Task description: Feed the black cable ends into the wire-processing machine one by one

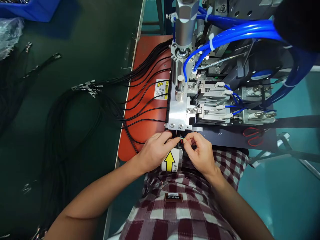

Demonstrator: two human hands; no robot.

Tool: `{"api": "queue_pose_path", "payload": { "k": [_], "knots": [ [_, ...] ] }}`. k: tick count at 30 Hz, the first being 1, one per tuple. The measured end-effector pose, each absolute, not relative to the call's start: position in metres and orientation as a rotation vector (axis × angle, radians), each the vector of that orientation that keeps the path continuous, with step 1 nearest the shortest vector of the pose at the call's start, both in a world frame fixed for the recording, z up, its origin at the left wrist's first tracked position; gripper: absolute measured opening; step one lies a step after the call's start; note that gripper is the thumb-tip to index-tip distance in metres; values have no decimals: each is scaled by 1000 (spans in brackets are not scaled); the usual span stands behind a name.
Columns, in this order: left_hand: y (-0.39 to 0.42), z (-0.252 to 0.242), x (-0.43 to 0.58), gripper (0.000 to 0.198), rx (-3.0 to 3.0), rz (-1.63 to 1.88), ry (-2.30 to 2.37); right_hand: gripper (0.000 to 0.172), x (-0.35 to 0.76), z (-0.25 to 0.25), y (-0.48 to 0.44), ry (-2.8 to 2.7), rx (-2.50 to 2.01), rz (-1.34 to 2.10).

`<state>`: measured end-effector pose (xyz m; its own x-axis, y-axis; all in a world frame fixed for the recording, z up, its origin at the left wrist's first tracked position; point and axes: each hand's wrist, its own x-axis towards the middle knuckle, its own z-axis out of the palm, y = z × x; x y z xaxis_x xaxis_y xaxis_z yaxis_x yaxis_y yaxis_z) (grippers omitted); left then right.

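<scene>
Both my hands meet at the front edge of the machine (pixel 177 111), just above the yellow arrow label (pixel 170 160). My left hand (pixel 157 146) is closed, its thumb and forefinger pressed at the end of a black cable that is mostly hidden beneath the hand. My right hand (pixel 199 150) pinches the thin coloured wires (pixel 181 140) at that end; red and blue strands show between the fingertips. Several black cables (pixel 147 108) run side by side into the machine's left side, across the orange-red plate (pixel 128 148).
A bundle of black cables with metal connectors (pixel 88 87) lies on the dark table (pixel 100 43) at left. Blue air hoses (pixel 240 31) arch over the machine. Red-handled scissors (pixel 253 136) rest on the dark plate at right. A blue bin (pixel 37 10) stands at the upper left.
</scene>
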<state>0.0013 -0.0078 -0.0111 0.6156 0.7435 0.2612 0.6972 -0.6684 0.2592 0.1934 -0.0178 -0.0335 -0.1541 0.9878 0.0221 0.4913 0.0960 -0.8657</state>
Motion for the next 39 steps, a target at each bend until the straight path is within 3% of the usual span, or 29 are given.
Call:
{"api": "queue_pose_path", "payload": {
  "k": [7, 18, 27, 39],
  "knots": [
    [-7, -10, 2, 30, 2706, 512, 1172, 11, 192, -40, -21, -1384, -1498, 1229],
    [-8, -11, 3, 33, 2709, 491, 1207, 6, 181, -34, -22, -1577, -1470, 899],
    [-7, -12, 1, 33, 2689, 473, 1180, 15, 185, -43, -23, -1346, -1578, 1204],
    [-6, -6, 1, 26, 2664, 408, 1163, 6, 172, -29, -19, -1571, -1554, 856]
  ]
}}
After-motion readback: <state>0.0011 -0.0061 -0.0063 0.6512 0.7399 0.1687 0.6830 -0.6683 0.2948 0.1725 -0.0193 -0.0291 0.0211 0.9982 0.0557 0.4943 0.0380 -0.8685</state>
